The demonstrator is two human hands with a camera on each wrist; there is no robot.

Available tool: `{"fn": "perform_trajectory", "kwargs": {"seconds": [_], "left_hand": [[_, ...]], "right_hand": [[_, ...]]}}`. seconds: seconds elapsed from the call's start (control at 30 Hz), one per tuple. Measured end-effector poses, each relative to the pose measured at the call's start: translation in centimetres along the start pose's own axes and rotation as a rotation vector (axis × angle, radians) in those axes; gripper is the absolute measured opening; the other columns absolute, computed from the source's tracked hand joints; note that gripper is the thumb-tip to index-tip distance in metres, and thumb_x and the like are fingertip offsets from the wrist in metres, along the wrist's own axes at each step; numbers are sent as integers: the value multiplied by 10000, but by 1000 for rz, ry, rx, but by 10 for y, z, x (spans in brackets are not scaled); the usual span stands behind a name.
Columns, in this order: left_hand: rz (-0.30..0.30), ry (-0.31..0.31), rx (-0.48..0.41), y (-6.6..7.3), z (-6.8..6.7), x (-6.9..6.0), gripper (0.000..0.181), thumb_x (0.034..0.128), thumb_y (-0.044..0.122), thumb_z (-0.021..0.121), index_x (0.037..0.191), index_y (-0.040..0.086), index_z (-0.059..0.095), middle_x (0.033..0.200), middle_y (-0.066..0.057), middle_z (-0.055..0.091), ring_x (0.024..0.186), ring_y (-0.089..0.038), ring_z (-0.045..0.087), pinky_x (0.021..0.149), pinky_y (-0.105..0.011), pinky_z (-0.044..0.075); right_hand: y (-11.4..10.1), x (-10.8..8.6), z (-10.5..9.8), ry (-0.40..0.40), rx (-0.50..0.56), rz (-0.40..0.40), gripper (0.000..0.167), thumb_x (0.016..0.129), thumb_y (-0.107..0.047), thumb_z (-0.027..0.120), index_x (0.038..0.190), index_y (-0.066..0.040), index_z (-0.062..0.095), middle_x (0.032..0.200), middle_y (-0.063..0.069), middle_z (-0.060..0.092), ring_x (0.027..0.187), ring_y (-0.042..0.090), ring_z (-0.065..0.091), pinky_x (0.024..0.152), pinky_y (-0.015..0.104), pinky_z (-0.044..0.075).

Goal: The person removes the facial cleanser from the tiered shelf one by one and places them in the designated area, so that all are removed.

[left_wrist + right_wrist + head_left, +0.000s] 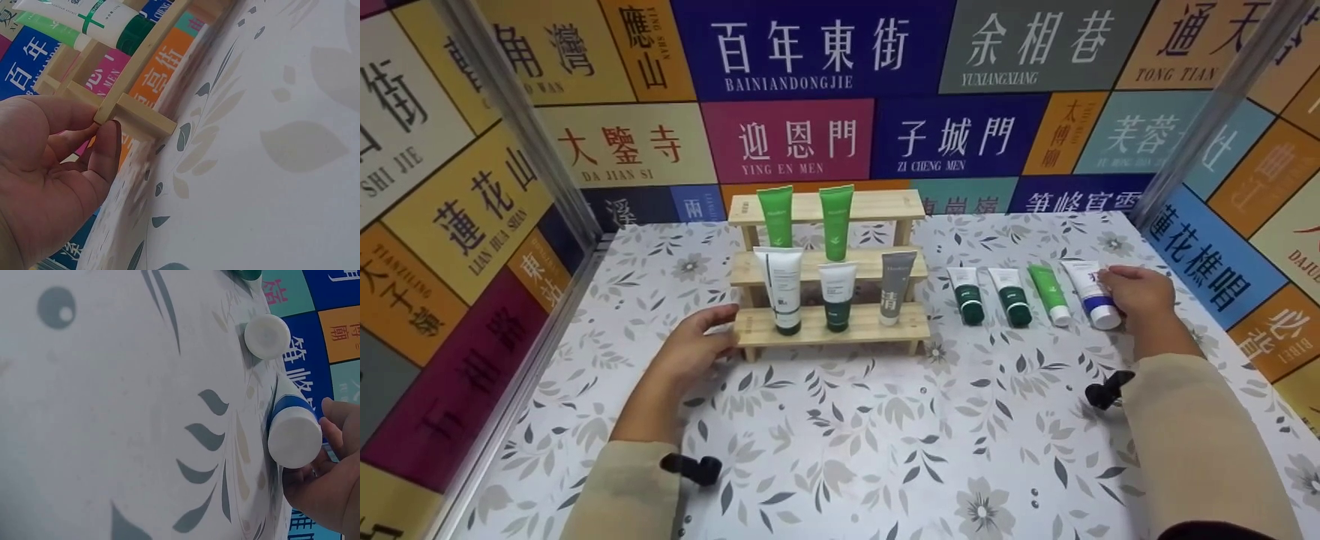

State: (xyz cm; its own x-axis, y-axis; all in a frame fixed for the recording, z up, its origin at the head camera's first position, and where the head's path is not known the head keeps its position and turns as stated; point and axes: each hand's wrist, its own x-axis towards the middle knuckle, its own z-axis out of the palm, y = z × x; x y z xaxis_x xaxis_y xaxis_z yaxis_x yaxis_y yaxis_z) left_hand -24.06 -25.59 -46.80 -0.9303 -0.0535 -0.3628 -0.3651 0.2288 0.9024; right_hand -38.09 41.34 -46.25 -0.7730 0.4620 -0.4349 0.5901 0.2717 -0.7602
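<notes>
Where the back wall (825,49) rises behind the table (840,465), its signs read 百年東街 over BAINIANDONGJIE, 余相巷 over YUXIANGXIANG, 迎恩門 over YING EN MEN and 子城門 over ZI CHENG MEN. On the wooden stand (874,205), the grey tube (895,285) bears a pale 清; the tall white tube (785,285) carries small print that cannot be made out, and, from the left wrist, a green cross (93,23) shows near its dark green cap. A dark character on the white and blue tube (1086,289) is partly covered by fingers. The left hand (694,345) pinches the left end of the stand's lowest step, thumb and fingertips close together on the wood. The right hand (1144,300) is clamped on the white and blue tube, its fingers curled over the right edge. That tube lies at the right end of a row on the table, right of the stand, just beside a green tube (1045,291) and two white and green tubes (1009,298). Its long axis runs from back to front, the flat end toward the back wall and the white cap (295,437) toward the person, slanting a little to the right. The grey tube and the tall white tube stand upright on their caps, flat ends up.
</notes>
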Motion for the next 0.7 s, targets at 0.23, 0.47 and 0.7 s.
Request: {"fn": "perform_trajectory", "kwargs": {"seconds": [0.23, 0.47, 0.7], "left_hand": [[44, -13, 5, 0, -1, -1, 595, 1059, 155, 619, 1631, 199, 458, 1673, -33, 471, 1162, -204, 658, 1031, -375, 522], [55, -15, 2, -1, 0, 0, 600, 1060, 149, 618, 1635, 184, 451, 1672, -47, 471, 1177, -204, 659, 1051, -374, 522], [22, -14, -17, 0, 0, 0, 590, 1063, 158, 618, 1630, 205, 458, 1663, -25, 479, 1200, -217, 651, 1056, -385, 514]], "right_hand": [[-1, -6, -8, -20, 53, -43, 626, 1036, -570, 609, 1609, -355, 474, 1410, -93, 543, 1438, 160, 465, 1224, 345, 422], [-11, -16, -6, -49, 123, -132, 628, 1012, -563, 658, 1582, -351, 502, 1238, -208, 558, 1398, 122, 504, 1223, 337, 423], [-37, -47, 13, -102, 146, -284, 647, 996, -568, 678, 1560, -290, 530, 1257, -217, 582, 1305, 100, 554, 1095, 285, 495]]}}
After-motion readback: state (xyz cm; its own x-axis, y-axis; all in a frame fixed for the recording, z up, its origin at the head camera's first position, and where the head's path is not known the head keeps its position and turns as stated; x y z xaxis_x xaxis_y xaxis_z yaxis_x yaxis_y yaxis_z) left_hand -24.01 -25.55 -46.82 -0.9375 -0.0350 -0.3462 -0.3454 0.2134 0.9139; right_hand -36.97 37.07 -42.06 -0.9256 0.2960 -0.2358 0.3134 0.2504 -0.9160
